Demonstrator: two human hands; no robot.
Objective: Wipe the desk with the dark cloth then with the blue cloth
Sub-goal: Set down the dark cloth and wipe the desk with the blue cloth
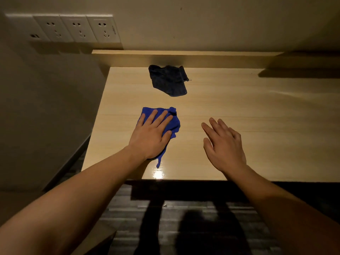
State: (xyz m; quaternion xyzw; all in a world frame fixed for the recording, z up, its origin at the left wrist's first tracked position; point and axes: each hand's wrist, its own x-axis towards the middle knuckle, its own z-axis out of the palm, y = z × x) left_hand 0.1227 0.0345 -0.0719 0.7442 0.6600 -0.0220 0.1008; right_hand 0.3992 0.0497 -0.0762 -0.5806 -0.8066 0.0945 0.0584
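The light wooden desk (239, 111) fills the middle of the view. A crumpled blue cloth (173, 124) lies near the desk's left front, and my left hand (151, 135) presses flat on top of it, fingers spread over the fabric. Part of the blue cloth trails out below my palm toward the front edge. The dark cloth (168, 80) lies loose and bunched at the back of the desk, close to the raised back ledge, with no hand on it. My right hand (223, 146) hovers over bare desk to the right of the blue cloth, fingers apart and holding nothing.
A raised wooden ledge (184, 58) runs along the back of the desk against the wall. A row of white wall sockets (73, 28) sits at upper left. The desk's left edge drops to a wall and dark floor (184, 218).
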